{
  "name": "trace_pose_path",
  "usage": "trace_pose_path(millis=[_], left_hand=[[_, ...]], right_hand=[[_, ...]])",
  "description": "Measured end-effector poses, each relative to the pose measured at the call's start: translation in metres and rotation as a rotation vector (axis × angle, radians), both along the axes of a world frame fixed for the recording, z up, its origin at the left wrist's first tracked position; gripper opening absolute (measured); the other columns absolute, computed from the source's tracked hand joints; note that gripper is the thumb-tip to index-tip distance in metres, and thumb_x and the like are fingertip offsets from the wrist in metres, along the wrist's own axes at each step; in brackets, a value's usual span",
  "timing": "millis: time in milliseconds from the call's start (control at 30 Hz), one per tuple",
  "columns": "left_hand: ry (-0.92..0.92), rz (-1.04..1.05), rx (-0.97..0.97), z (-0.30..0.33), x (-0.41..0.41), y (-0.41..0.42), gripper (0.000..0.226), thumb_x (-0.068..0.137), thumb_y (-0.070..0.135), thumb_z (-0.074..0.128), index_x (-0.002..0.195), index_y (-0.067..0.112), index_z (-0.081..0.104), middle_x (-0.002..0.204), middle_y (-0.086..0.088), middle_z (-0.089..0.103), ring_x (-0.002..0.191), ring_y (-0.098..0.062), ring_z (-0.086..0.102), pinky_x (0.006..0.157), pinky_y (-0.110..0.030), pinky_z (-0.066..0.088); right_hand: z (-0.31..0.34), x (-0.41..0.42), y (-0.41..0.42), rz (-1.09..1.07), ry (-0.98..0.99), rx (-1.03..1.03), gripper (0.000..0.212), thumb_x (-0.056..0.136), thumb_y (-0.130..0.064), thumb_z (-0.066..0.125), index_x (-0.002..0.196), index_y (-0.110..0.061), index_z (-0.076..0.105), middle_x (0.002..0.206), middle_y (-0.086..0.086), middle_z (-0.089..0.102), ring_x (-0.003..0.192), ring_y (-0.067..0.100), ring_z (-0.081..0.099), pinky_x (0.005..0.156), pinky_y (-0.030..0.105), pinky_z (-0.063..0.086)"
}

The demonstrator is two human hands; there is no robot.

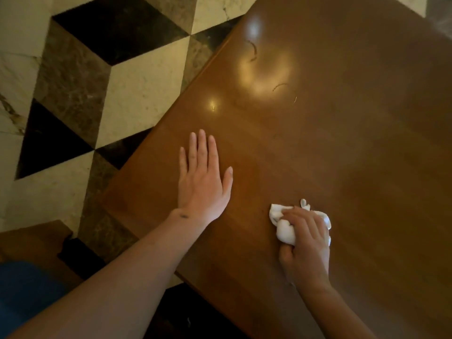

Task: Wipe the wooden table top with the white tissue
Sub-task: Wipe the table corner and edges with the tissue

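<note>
A glossy brown wooden table top [342, 143] fills the right and centre of the view. My left hand [203, 182] lies flat on it, palm down, fingers straight and slightly spread, near the table's left edge. Closer to me and to the right, my right hand [305, 245] grips a crumpled white tissue [285, 232] and presses it onto the wood. The tissue bulges out past my fingers on the far and left sides. Faint curved marks [281, 86] show on the table farther away, under bright light reflections.
Left of the table lies a marble floor [73, 94] in a black, grey and cream cube pattern. A wooden piece of furniture [31, 241] stands at the lower left, with something blue [22, 289] below it. The table's left edge [171, 113] runs diagonally.
</note>
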State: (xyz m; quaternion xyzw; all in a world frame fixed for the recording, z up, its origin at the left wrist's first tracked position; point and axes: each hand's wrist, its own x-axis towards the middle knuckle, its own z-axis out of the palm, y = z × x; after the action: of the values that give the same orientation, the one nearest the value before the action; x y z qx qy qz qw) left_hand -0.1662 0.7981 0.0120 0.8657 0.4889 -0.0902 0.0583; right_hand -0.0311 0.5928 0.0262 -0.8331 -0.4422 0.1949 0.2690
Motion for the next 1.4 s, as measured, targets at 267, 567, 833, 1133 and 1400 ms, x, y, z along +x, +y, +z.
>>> trace_pose_path(millis=[267,567,833,1133,1400], left_hand=[[-0.012,-0.013,0.041,-0.013,0.008,0.0,0.077,0.106,0.057,0.01,0.165,0.007,0.012,0.174,-0.014,0.007,0.161,-0.029,0.002,0.13,-0.051,0.008],[-0.028,-0.034,0.05,-0.016,0.008,0.001,0.075,0.107,0.054,0.004,0.164,0.006,0.005,0.174,-0.016,0.004,0.161,-0.029,0.0,0.129,-0.053,0.012],[-0.06,-0.031,0.058,-0.017,0.005,0.003,0.074,0.107,0.054,0.012,0.164,0.007,0.011,0.174,-0.015,0.008,0.161,-0.028,0.002,0.129,-0.054,0.012],[-0.078,-0.047,0.07,-0.018,0.003,0.002,0.068,0.109,0.044,0.012,0.164,0.004,0.015,0.173,-0.016,0.01,0.161,-0.029,0.004,0.129,-0.053,0.012],[-0.093,-0.033,0.065,-0.016,0.005,0.002,0.067,0.107,0.039,0.019,0.164,0.003,0.014,0.173,-0.017,0.011,0.161,-0.03,0.004,0.129,-0.052,0.009]], right_hand=[[0.005,0.001,0.0,0.0,0.022,-0.021,0.042,0.073,-0.009,0.055,0.113,-0.018,0.065,0.126,-0.005,0.063,0.121,0.019,0.051,0.103,0.044,0.043],[0.015,0.015,0.011,-0.045,0.114,-0.109,0.052,0.071,0.004,0.059,0.119,-0.018,0.063,0.13,-0.012,0.056,0.126,0.018,0.046,0.113,0.034,0.03],[0.015,0.065,0.095,-0.343,0.118,-0.017,0.056,0.075,0.011,0.055,0.127,-0.008,0.054,0.129,0.012,0.055,0.128,0.031,0.042,0.114,0.056,0.03],[0.008,0.135,0.258,-0.25,-0.039,-0.028,0.049,0.079,-0.009,0.05,0.128,-0.009,0.053,0.131,0.01,0.053,0.124,0.032,0.045,0.105,0.04,0.032],[0.009,0.039,0.145,0.307,0.084,-0.019,0.053,0.073,0.0,0.056,0.124,-0.014,0.057,0.131,0.002,0.057,0.121,0.028,0.047,0.106,0.044,0.034]])
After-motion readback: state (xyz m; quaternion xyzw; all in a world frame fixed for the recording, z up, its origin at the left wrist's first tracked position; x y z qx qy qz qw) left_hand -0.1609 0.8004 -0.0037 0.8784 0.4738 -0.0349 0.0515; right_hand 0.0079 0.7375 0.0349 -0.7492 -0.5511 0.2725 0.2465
